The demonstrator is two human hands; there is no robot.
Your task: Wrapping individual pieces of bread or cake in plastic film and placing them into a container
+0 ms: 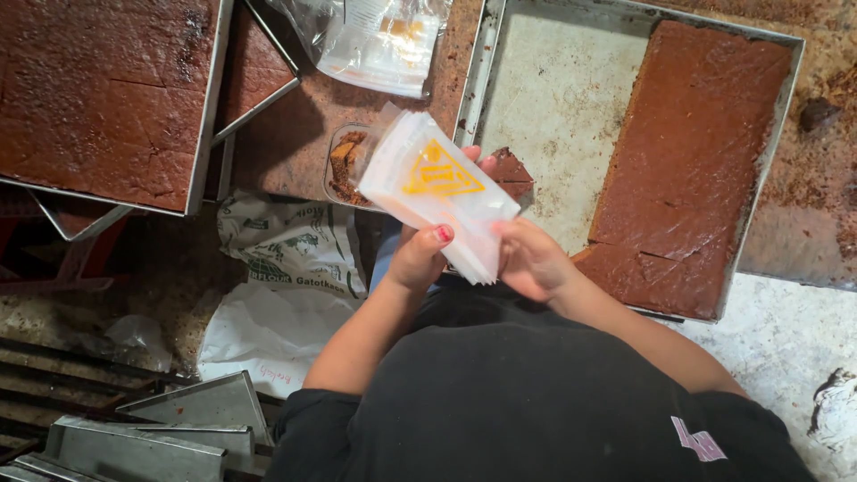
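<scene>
Crumb-dusted and brown, the bench (303,134) runs across the top of the view, with a grimy floor and stacked metal trays (152,437) at the lower left.

Nearest, the person's black shirt (536,402) fills the bottom, with a small pink patch on the right sleeve. Just above it both hands meet on a stack of clear plastic bags (437,192), each flat and rectangular with a yellow triangle printed in the middle. The left hand (418,259) is closed on the stack's lower edge, its red-nailed thumb on top. The right hand (533,261) pinches the stack's lower right corner, fingers curled behind it.

Below the bench edge at the left lie a crumpled white sack with green print (290,241) and a plain white bag (268,335).

Behind the stack a small clear container (344,165) holds brown pieces, and a cut brown wedge (511,170) lies beside it. Farther right a grey metal tray (553,98) carries a long slab of brown cake (687,161) along its right side. At the far left another tray of brown cake (98,89) is full. At the top centre lies a crumpled clear bag (379,40) with a yellow patch.
</scene>
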